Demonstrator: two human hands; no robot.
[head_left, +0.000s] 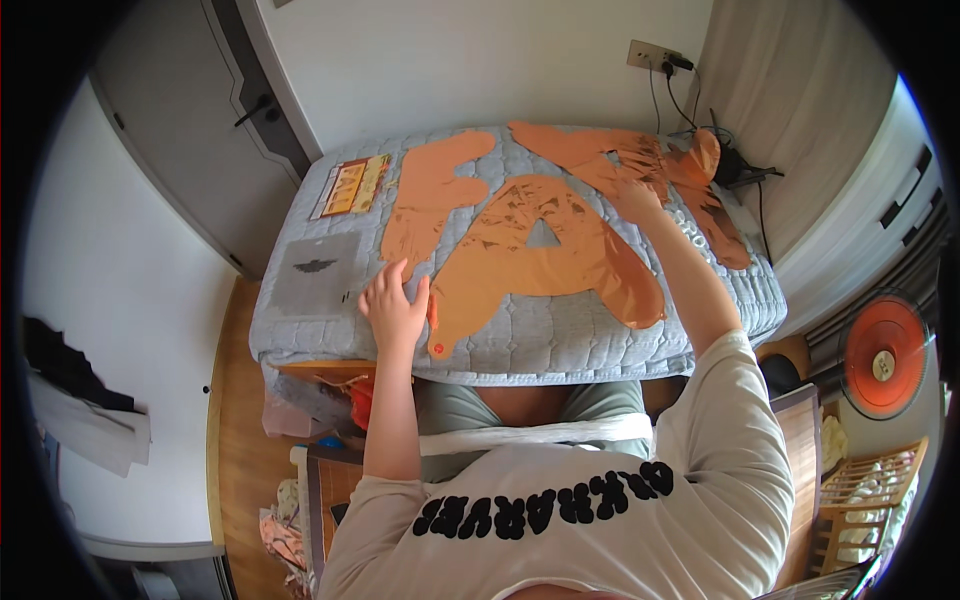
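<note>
Flat, uninflated copper-orange foil balloons shaped like letters lie on a grey quilted mattress [520,340]. The nearest balloon [520,245] has a triangular hole in its middle. My left hand [395,305] is open, fingers spread, between a left-hand balloon [430,190] and a small orange strip [433,308]. My right hand [637,202] is at the far right balloon [590,160], its fingers bent together on the crinkled foil; the fingertips are small and partly hidden. Another crumpled foil balloon [710,200] lies beyond it at the right edge.
A printed yellow-red package [350,187] and a translucent grey plastic sleeve [316,272] lie at the mattress's left. Black cables [745,170] run from the wall socket [655,56] at the back right. An orange fan [885,360] stands at the right.
</note>
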